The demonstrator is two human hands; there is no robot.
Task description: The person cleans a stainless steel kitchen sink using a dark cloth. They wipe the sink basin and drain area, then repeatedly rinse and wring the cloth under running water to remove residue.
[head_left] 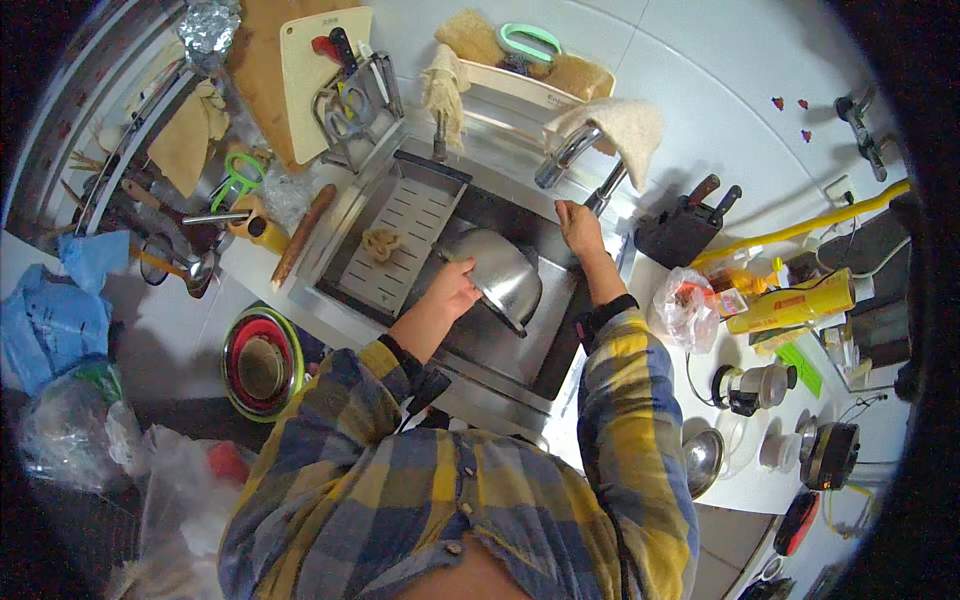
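Note:
My left hand (452, 286) grips the rim of a steel mixing bowl (500, 272), which is tilted inside the steel sink (470, 350). My right hand (578, 226) reaches past the bowl and rests on the lever of the chrome faucet (590, 172) at the back of the sink. A slotted drain tray (400, 235) with a small sponge-like lump (380, 243) on it sits in the sink's left part.
A knife block (683, 232) and a plastic bag (684, 308) stand to the right of the sink. Utensil holder (352, 95), cutting board (312, 70) and rolling pin (303, 236) are at left. Stacked coloured bowls (262, 362) sit lower left. Small pots and jars (760, 420) crowd the right counter.

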